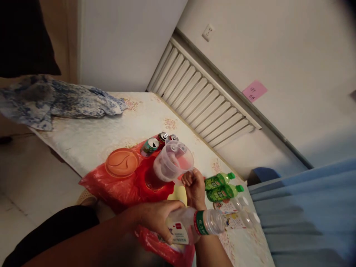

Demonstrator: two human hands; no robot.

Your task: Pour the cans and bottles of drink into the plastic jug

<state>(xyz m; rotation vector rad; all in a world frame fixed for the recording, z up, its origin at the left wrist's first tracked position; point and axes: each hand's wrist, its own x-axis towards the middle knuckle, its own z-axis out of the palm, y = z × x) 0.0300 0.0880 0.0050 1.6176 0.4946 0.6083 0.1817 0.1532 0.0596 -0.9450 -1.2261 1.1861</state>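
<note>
Reaching in from the lower left, my left hand [158, 218] is wrapped round an uncapped clear bottle [180, 226] with a green and red neck band. The bottle lies nearly sideways in the view, its open mouth pointing right. Beyond it, the curled fingers of my right hand [194, 183] grip the handle side of a clear plastic jug [174, 159]. Dark reddish liquid with pale foam shows inside the jug. A scalloped red dish [141, 181] is around the jug's base. My left hand and the bottle hide part of my right forearm.
Red plastic sheeting [97, 185] carries an orange lid [122, 162]. Cans [150, 147] stand behind. Two green bottles [219, 181] and two clear labelled bottles [233, 219] lie right on the table [144, 107]. Patterned cloth [80, 100], a radiator [203, 92] and a blue curtain [308, 211] surround it.
</note>
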